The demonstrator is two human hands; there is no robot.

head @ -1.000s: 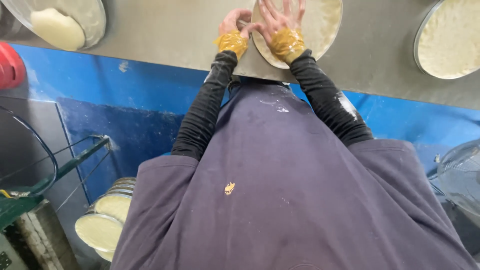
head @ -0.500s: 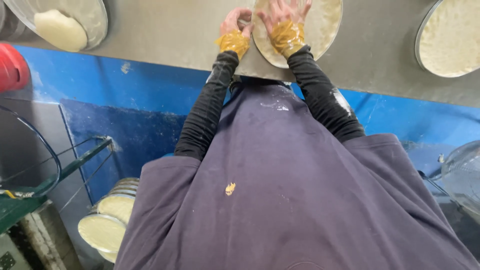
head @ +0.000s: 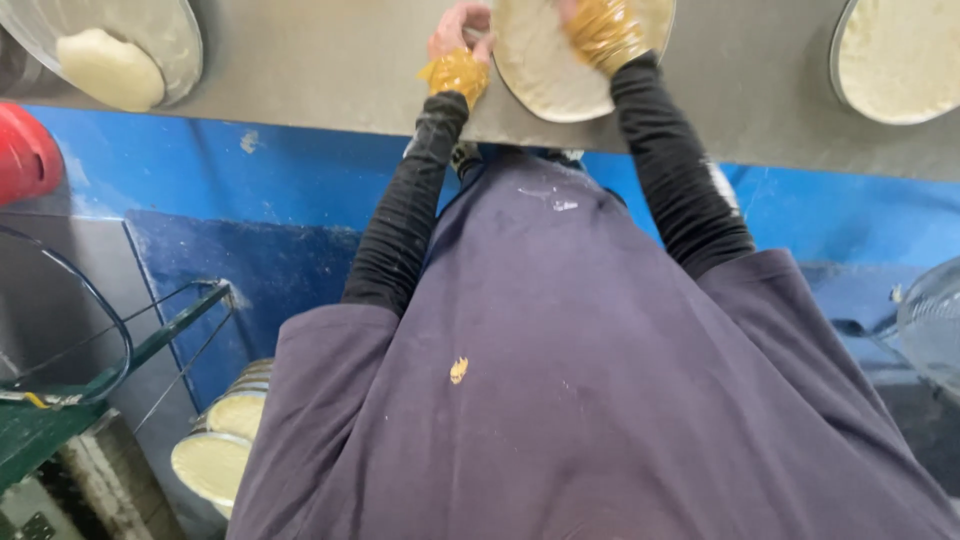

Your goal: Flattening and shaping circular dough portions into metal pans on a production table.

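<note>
A flat pale dough round (head: 560, 80) lies on the grey counter (head: 330, 70) at the top of the view, past my dark apron. My left hand (head: 460, 28) curls its fingers on the round's left edge. Above that wrist is a yellow wrap (head: 455, 75). My right hand (head: 572, 8) rests on top of the round and is mostly cut off by the frame's top edge. Only its yellow wrist wrap (head: 603, 35) and black sleeve show well.
A metal pan (head: 170, 30) with a dough ball (head: 110, 68) sits top left, and another dough-filled pan (head: 900, 60) top right. Below the counter are a blue panel (head: 250, 260), a red object (head: 25, 155), a green metal frame (head: 60, 420), stacked dough pans (head: 215, 460) and a clear bowl (head: 935, 320).
Both hands lay with spread fingers on the dough round. They now sit higher in the view, the left curled at the round's edge, the right nearly out of frame.
</note>
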